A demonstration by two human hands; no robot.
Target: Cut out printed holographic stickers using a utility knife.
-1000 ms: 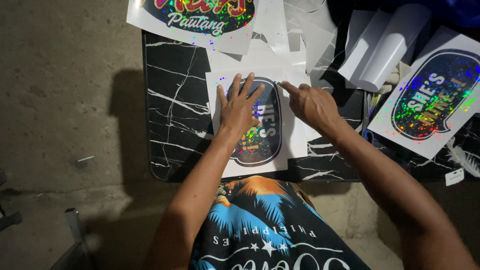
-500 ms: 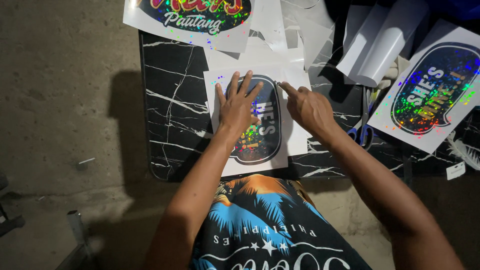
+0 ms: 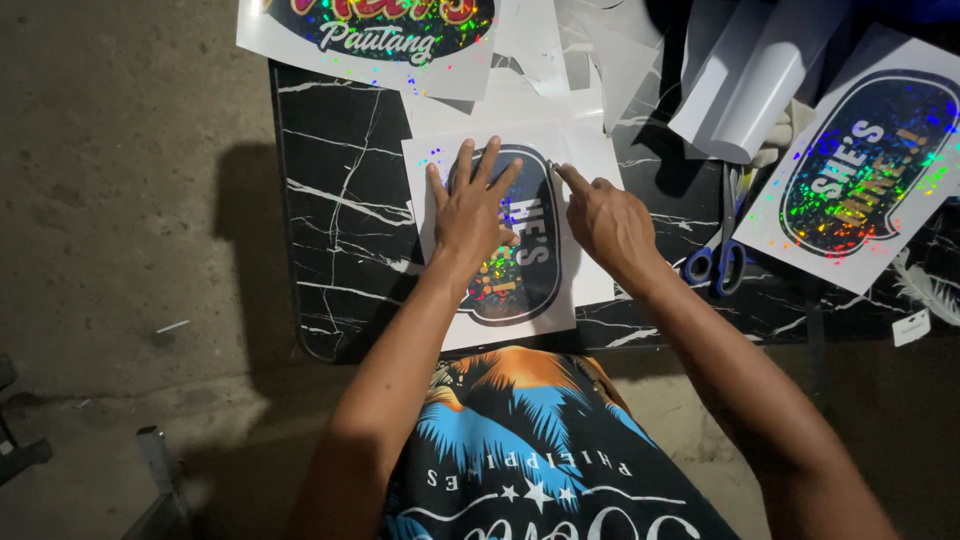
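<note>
Holographic sticker sheet (image 3: pixel 530 270) lies on the black marble table (image 3: pixel 340 200), pinned flat under the left hand (image 3: pixel 470 215), fingers spread. Right hand (image 3: pixel 610 225) holds nothing, index fingertip picking at the sticker's far edge; peeling likely needs a lifted corner.

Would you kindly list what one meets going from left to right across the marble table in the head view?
Left hand flat on the holographic sticker sheet → right hand → blue-handled scissors → second holographic sticker sheet.
</note>
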